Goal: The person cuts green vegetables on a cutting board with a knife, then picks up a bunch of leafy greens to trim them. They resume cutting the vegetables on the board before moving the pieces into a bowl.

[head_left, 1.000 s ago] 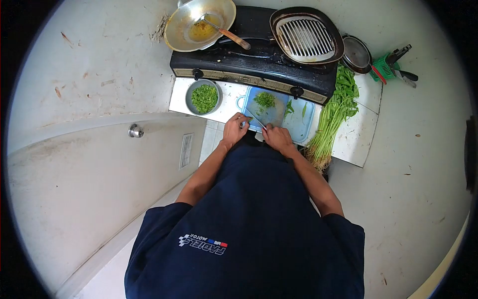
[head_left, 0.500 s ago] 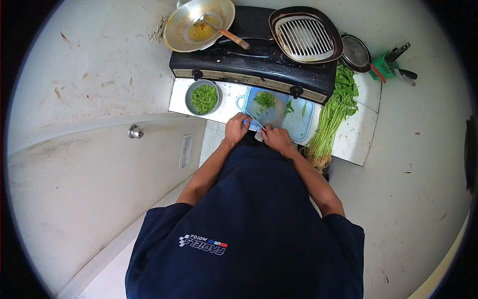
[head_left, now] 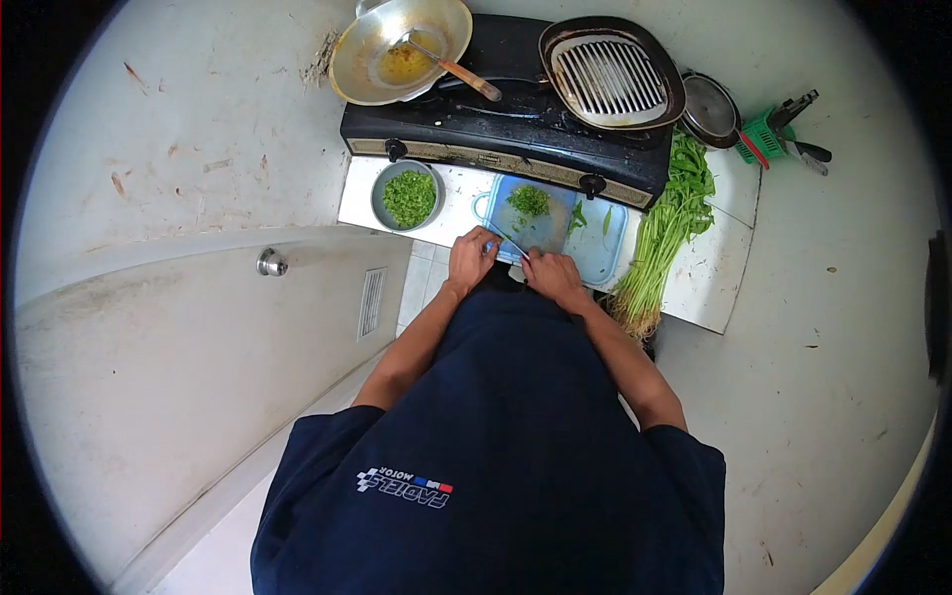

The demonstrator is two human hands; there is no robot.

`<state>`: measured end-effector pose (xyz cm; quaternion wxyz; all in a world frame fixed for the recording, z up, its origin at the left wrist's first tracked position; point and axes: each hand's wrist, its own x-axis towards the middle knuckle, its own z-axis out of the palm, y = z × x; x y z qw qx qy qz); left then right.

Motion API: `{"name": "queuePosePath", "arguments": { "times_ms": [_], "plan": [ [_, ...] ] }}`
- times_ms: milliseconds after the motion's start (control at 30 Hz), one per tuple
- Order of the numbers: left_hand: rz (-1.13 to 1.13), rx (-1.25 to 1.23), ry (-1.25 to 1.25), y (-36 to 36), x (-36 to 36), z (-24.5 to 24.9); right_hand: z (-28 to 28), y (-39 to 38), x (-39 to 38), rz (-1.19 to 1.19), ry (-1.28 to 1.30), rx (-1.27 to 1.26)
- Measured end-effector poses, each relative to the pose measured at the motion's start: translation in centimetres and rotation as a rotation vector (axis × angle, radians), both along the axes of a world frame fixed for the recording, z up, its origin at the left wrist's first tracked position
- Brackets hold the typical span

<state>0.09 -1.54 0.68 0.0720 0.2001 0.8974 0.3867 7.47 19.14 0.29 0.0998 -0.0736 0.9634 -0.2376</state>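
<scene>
My right hand (head_left: 555,278) is closed round the handle of a knife (head_left: 517,247), whose thin blade slants up and left over the near edge of a blue cutting board (head_left: 607,260). My left hand (head_left: 471,260) is by the blade's tip at the board's near left corner, fingers bent and pressed together; what they hold is hidden. A small heap of finely chopped greens (head_left: 529,201) lies on the board beyond the blade. To the right of that heap are a few loose leaves (head_left: 577,217). Left of the board, a grey bowl (head_left: 376,210) contains more chopped greens (head_left: 409,199).
Behind the board stands a black gas stove (head_left: 476,134) bearing a wok (head_left: 347,64) with a wooden-handled utensil (head_left: 468,78) and a ridged grill pan (head_left: 610,84). A bundle of rooted leafy greens (head_left: 669,233) lies at right. Beyond are a round pan (head_left: 709,107) and a green knife basket (head_left: 762,137).
The view has shifted very slightly. Both hands stay in nearly the same place on the board, and the knife blade's angle differs a little.
</scene>
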Motion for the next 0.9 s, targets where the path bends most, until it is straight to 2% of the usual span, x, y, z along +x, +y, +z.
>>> {"name": "queuePosePath", "arguments": {
  "times_ms": [900],
  "plan": [
    [0.022, 0.011, -0.02, 0.26, 0.48, -0.03, -0.26, 0.38, 0.6, -0.036, -0.065, -0.001]
  ]
}}
